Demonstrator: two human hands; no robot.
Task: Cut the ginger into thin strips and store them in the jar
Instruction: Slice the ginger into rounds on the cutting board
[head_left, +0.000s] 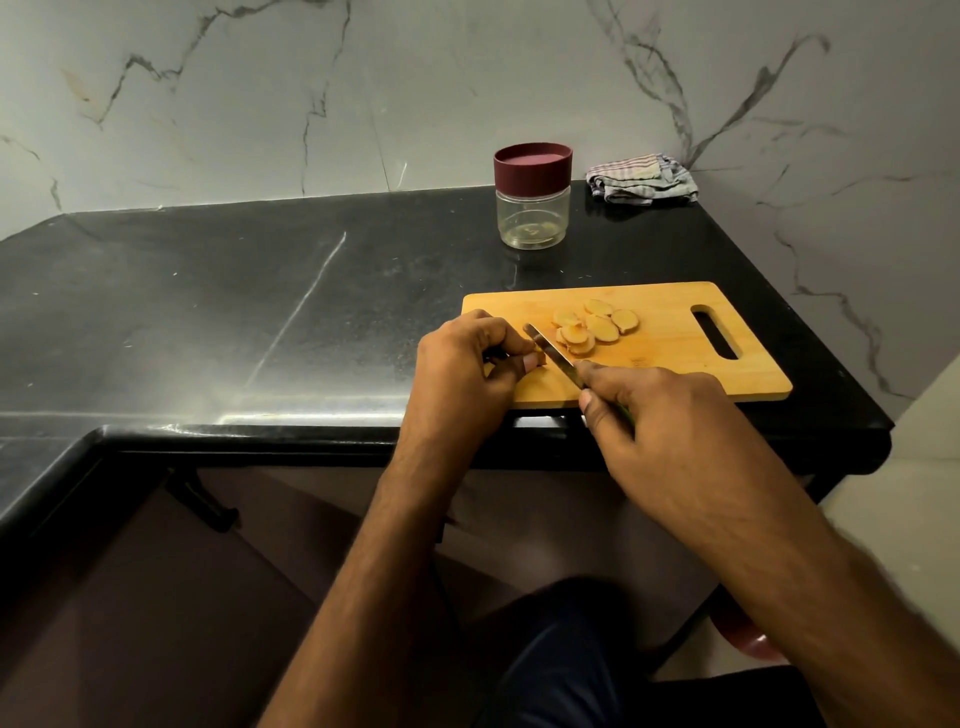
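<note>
Black polished stone makes the countertop (260, 312), smooth and a little dusty, with pale streaks across it, and behind it stands a wall of white marble (363, 93) with dark grey veins. On the right part of the counter lies a rectangular bamboo cutting board (675, 332) with rounded corners and an oblong handle slot at its right end. Several oval ginger slices (597, 327), pale yellow with a thin brown edge, lie in a loose overlapping group near the middle of the board. Behind the board, apart from it, stands a round jar (532, 208) of clear plastic with a maroon lid (532, 163) on it — inside I can see only a few small pale bits at the bottom. Just beside the jar, in the corner, a checked cloth (641, 179) lies crumpled. The left hand (467, 364) rests at the left end of the board with fingers curled, pinching a small ginger piece (537, 358) between the fingertips and thumb. The right hand (660, 415) grips the handle of a knife (553, 353) — its index finger is stretched along the back of the narrow steel blade, which lies slanted between the pinched piece and the slices.
</note>
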